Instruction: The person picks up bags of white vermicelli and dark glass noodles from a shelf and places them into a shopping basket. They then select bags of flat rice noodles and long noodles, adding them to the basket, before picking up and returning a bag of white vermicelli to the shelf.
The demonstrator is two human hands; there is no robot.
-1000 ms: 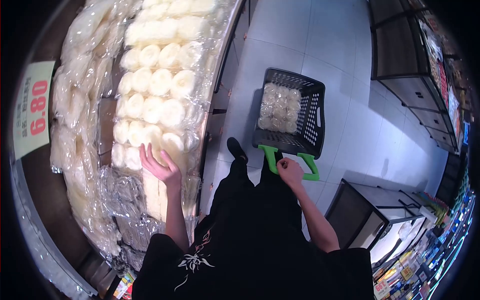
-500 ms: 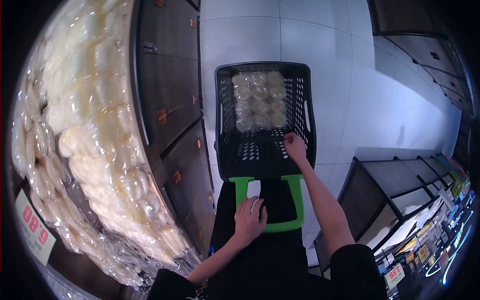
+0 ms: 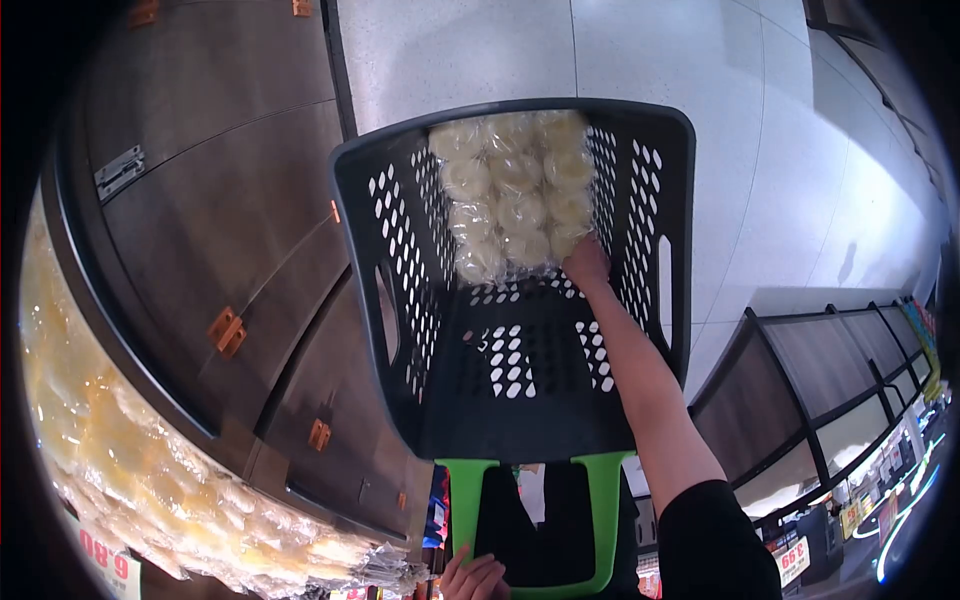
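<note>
A clear-wrapped pack of round, pale buns [image 3: 519,200] lies in the far end of the black basket [image 3: 520,435], in rows against its far wall. My right hand [image 3: 588,264] reaches down into the basket, closed at the pack's near right corner; its fingertips are partly hidden there. At the bottom of the view my left hand [image 3: 474,578] is curled round the left side of the green handle [image 3: 606,530], which extends toward me from the basket. Part of the left hand is cut off by the frame's edge.
On the left, plastic-wrapped pale goods [image 3: 150,450] lie on a display above dark cabinets [image 3: 225,190] with orange fittings. A price card [image 3: 108,562] stands at lower left. To the right, pale floor tiles [image 3: 745,190] lead to dark-framed shelving [image 3: 760,410].
The basket appears larger and closer. My right hand has moved forward to the pack's corner. My left hand is lower in view, now on the handle's left side. The display goods have shifted down.
</note>
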